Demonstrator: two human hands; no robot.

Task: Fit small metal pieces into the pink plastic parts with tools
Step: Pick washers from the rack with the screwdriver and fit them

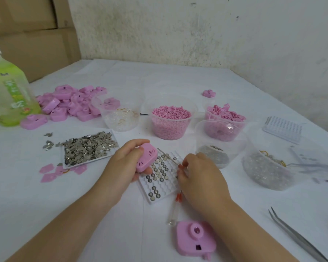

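Observation:
My left hand (124,164) grips a pink plastic part (146,159), tilted with its flat underside toward me. My right hand (199,178) pinches a thin metal pick (168,156) whose tip points up-left toward that part. Both hover over a white honeycomb tray (170,181) that holds several small round metal pieces (158,170). Another pink part (196,238) lies face up near my right forearm. A flat white tray (89,148) to the left is heaped with small metal clips.
A pile of pink parts (72,104) and a green bottle (8,95) stand at the left. Several clear cups (170,121) of pink and metal bits line the middle and right. Steel tweezers (295,237) lie at the right; a small screwdriver (175,208) lies below the tray.

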